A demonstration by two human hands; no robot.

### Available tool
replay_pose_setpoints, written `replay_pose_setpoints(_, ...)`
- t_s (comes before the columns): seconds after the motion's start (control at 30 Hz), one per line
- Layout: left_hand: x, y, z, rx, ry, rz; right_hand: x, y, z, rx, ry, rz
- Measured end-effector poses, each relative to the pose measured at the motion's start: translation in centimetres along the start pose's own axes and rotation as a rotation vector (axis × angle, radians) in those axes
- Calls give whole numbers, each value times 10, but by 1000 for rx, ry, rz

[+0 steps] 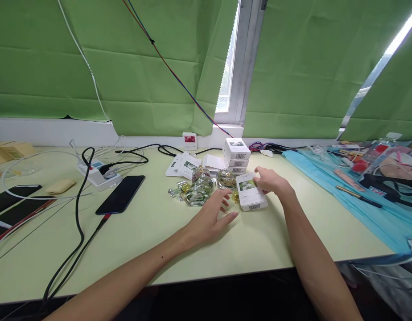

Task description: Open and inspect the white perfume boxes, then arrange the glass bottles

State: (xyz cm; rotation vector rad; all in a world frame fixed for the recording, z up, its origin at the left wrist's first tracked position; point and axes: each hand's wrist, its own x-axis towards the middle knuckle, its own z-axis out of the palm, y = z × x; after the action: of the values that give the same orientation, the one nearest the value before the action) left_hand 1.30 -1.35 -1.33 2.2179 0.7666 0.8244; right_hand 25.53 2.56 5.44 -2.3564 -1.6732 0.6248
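My right hand (270, 180) has its fingers on the right edge of a small white box (251, 191) with a green and white flower picture, which is tilted on the table. My left hand (211, 218) is spread, palm toward the box, with nothing in it. Beyond my left hand sit several glass bottles, among them a greenish one (197, 195) and one with a gold top (226, 179). Small clear and yellow parts (179, 189) lie left of the bottles. Behind the box rises a stack of similar white boxes (237, 154).
Flat white cartons (186, 165) lie behind the bottles. On the left are a black phone (121, 195), a power strip (98, 174) and cables. A blue cloth (346, 196) with assorted items covers the right side.
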Motion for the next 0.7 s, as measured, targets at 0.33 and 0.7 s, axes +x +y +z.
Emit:
replay_pose_setpoints(0.33,-1,0,-1,18,-23,-6,-1,-2,2,-6,-97,6)
replay_pose_setpoints(0.7,0,1,1,21,-48,17,-1,-8,7,-162,-2,-55)
